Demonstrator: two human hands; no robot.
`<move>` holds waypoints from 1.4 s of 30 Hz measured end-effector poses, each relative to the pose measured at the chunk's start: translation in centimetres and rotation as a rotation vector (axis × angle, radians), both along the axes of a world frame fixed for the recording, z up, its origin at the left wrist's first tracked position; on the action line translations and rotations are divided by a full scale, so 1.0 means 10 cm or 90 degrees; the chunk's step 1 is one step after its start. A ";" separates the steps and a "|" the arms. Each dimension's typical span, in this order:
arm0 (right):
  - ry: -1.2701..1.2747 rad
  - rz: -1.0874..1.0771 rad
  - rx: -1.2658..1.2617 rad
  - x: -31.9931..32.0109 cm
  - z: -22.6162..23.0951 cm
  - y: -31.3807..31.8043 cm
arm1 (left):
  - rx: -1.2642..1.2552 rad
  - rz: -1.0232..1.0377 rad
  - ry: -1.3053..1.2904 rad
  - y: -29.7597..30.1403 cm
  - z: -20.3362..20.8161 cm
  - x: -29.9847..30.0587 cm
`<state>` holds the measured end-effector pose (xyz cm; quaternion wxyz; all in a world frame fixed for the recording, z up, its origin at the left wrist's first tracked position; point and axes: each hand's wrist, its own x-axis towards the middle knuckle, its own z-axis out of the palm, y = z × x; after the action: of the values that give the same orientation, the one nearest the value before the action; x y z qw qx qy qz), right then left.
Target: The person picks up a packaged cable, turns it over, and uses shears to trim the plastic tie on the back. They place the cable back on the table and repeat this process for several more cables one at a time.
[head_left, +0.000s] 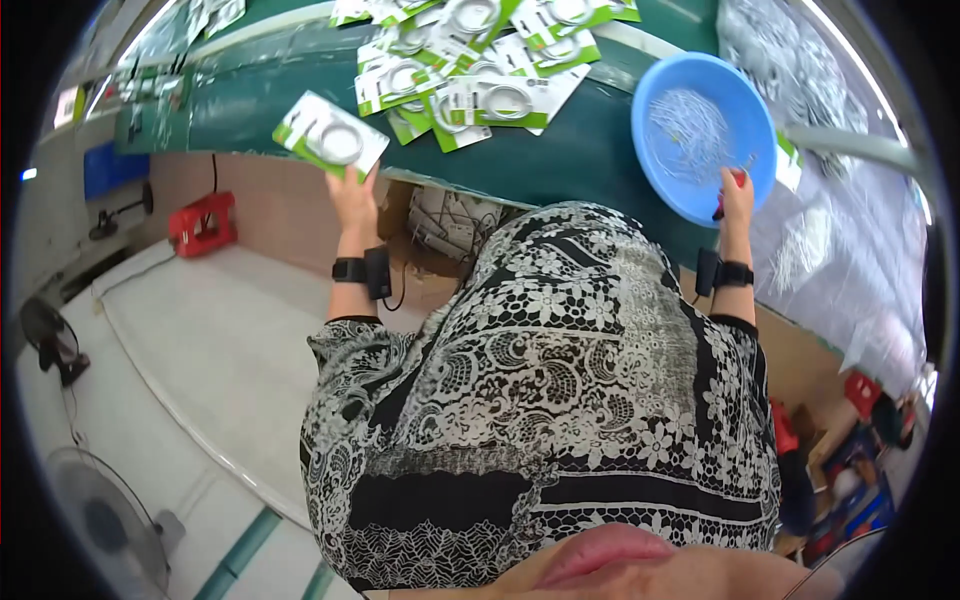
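Observation:
My left hand is closed on the lower edge of a white and green packaged cable, a flat pack with a white coil showing in it. It is held tilted over the near edge of the green table. My right hand is closed around a small red-handled tool, whose short metal tip points into a light blue basin. The tool's exact kind is too small to make out. Inside the basin lies a heap of thin, whitish plastic strips.
Similar packaged cables are piled at the table's far middle. Clear plastic bags lie at the far right, with more thin strips on the right surface. Under the table, a box holds pale cables. A red stool stands left.

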<state>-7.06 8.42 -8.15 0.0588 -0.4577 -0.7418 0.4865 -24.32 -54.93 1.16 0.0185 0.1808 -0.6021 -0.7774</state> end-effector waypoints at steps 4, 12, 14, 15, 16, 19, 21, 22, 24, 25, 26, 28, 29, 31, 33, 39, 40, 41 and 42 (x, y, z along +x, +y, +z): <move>0.126 -0.056 -0.190 -0.17 0.36 -0.38 | -0.071 0.134 -0.164 -1.04 -0.49 0.55; 0.163 -0.002 -0.271 -0.31 0.93 -0.65 | -0.847 -0.279 0.186 0.18 -0.34 -0.10; 0.167 0.012 -0.307 -0.32 0.98 -0.69 | -0.932 -0.430 0.312 0.77 -0.30 -0.27; 0.154 0.026 -0.303 -0.30 0.98 -0.72 | -1.025 -0.501 0.346 1.01 -0.30 -0.29; 0.140 0.032 -0.296 -0.25 0.99 -0.75 | -1.020 -0.508 0.357 1.17 -0.30 -0.36; 0.123 0.024 -0.281 -0.12 1.06 -0.77 | -1.163 -0.672 0.394 1.54 -0.31 -0.53; 0.111 0.024 -0.275 -0.04 1.10 -0.79 | -1.181 -0.700 0.409 1.59 -0.39 -0.66; 0.113 0.011 -0.271 0.00 1.12 -0.79 | -1.204 -0.720 0.411 1.57 -0.43 -0.73; 0.116 0.006 -0.282 0.07 1.17 -0.78 | -1.221 -0.748 0.435 1.64 -0.38 -0.83; 0.117 0.005 -0.287 0.10 1.20 -0.78 | -1.010 -0.724 0.426 1.64 -0.33 -0.82; 0.119 -0.014 -0.277 0.12 1.22 -0.80 | -0.796 -0.698 0.413 1.72 -0.23 -0.78; 0.087 0.020 -0.232 0.11 1.24 -0.88 | -0.570 -0.687 0.402 2.00 0.06 -0.66; 0.059 0.053 -0.211 0.12 1.28 -0.90 | -0.153 -0.757 0.079 2.14 0.27 -0.58; 0.048 0.179 -0.101 0.02 1.40 -1.07 | 0.255 -0.762 -0.252 2.36 0.55 -0.46; 0.067 0.327 0.054 -0.09 1.61 -1.27 | 0.442 -0.758 -0.199 2.65 0.65 -0.28; 0.117 0.381 0.226 -0.16 1.79 -1.41 | 0.556 -0.830 -0.174 3.17 0.68 0.03; 0.096 0.361 0.213 -0.15 1.78 -1.39 | 0.559 -0.830 -0.175 3.23 0.71 0.09; 0.077 0.345 0.200 -0.13 1.79 -1.37 | 0.561 -0.828 -0.172 3.27 0.74 0.13; 0.076 0.338 0.202 -0.10 1.78 -1.36 | 0.563 -0.824 -0.170 3.30 0.75 0.15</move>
<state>-8.09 -5.17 9.63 0.0439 -0.2037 -0.8973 0.3892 -22.78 -21.91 8.67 -0.5830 -0.1228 -0.2202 -0.7724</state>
